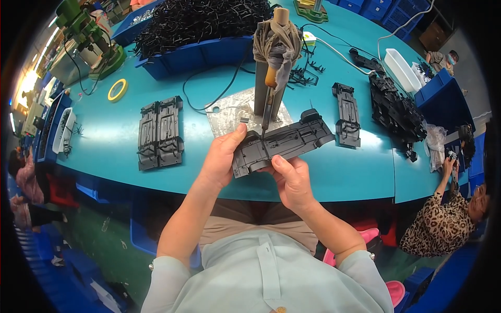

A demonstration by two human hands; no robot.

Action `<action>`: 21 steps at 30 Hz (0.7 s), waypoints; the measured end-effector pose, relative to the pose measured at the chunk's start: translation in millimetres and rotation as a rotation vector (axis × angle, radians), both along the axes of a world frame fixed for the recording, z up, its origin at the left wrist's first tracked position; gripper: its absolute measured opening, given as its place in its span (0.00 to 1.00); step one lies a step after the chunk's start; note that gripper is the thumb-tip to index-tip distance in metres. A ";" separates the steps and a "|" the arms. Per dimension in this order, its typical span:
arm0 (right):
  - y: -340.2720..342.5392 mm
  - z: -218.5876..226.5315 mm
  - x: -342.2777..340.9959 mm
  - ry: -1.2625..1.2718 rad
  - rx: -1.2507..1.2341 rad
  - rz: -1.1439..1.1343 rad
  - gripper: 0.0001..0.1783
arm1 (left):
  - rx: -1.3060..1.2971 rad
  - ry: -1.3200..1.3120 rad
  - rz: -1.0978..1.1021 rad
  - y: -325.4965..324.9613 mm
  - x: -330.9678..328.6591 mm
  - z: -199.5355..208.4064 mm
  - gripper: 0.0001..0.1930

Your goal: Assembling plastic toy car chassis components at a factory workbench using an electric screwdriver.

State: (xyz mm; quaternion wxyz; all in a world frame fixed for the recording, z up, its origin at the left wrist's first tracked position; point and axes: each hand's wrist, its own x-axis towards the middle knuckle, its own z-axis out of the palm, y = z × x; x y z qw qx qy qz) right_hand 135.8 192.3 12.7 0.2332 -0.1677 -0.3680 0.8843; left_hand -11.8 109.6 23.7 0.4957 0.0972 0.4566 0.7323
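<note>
from where i watch, looking down past my own forearms, both hands are closed on one black plastic part [300, 141], held up at a tilt over the near edge of a teal table [104, 148], its right end higher than its left. my left hand [220, 160] grips the left end, thumb up along the side; my right hand [296, 181] pinches the lower edge near the middle, thumb on top. an iron [270, 78] with an amber handle points down at the part's upper edge; i cannot tell whether its tip touches. it stands beside a post [261, 88] wrapped at the top in rag [276, 41], with a scuffed metal plate [224, 116] beneath. to the left lie two similar parts [169, 133] side by side, and beyond them a yellow tape roll [111, 93]. a blue bin [177, 68] behind is heaped with thin black pieces [201, 26]. to the right are another similar part [347, 112], then a dark pile [391, 107] and a white tray [403, 72]. a co-worker [441, 224] in leopard print sits at far right.
</note>
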 end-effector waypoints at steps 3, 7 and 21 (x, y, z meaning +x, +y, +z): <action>0.1 0.4 -0.1 0.001 0.003 0.002 0.14 | 0.001 -0.009 -0.002 0.5 -0.4 -0.9 0.22; -1.1 2.3 -0.8 -0.004 0.013 -0.021 0.14 | -0.007 -0.012 0.000 0.8 -1.2 -0.6 0.22; -1.4 7.0 -3.3 -0.014 0.041 -0.040 0.14 | -0.030 0.015 -0.032 2.0 -5.8 -6.1 0.23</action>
